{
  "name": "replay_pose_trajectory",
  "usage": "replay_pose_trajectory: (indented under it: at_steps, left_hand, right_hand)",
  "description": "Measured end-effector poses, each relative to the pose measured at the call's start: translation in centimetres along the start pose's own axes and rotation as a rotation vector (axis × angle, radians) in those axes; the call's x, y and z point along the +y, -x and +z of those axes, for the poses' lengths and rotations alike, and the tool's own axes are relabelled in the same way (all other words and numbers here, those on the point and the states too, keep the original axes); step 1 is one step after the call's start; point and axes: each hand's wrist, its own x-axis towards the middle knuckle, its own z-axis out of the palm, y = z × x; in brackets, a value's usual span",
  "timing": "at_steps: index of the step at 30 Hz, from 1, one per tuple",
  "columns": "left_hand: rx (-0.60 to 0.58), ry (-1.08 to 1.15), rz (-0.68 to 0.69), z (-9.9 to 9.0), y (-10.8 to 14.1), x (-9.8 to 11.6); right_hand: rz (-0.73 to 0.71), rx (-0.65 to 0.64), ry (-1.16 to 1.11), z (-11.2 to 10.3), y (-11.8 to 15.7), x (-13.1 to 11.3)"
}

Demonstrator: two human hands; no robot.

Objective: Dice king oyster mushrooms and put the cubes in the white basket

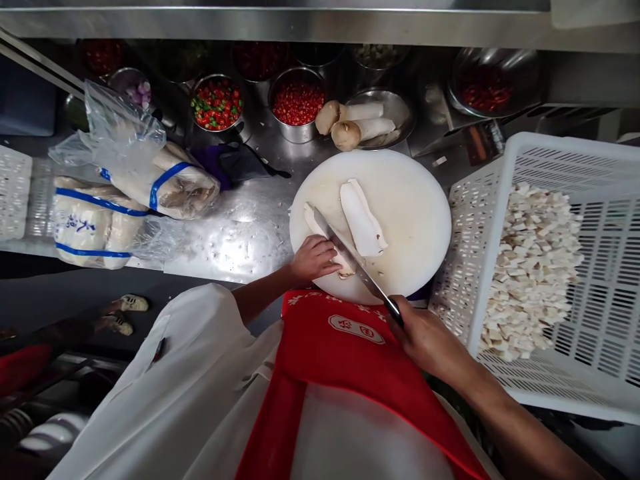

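Observation:
A round white cutting board (pixel 415 227) lies in front of me on the steel counter. My right hand (pixel 417 330) is closed around the black handle of a long knife (pixel 367 279), whose blade runs diagonally up and left along a pale mushroom piece (pixel 314 219) at the board's left side. Fingers of my left hand (pixel 315 259) are bent together on that piece, holding it against the board beside the blade. A larger mushroom half (pixel 361 219) rests to the right of the knife, touched by neither hand.
White basket (pixel 505 220) at right holds chopped mushroom pieces (pixel 535 273). Whole mushrooms lie on a metal plate (pixel 407 110) behind the board. Bowls of chopped chillies (pixel 299 103) line the back; bagged mushrooms (pixel 95 223) are at left. A person's shoes (pixel 134 303) show lower left.

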Motion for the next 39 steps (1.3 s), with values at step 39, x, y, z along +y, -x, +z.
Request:
replay_pose_trajectory:
  at_steps: [39]
  left_hand:
    - [-0.022, 0.023, 0.097, -0.4, 0.9, -0.2]
  right_hand:
    - [0.054, 0.030, 0.057, 4.9, -5.8, -0.4]
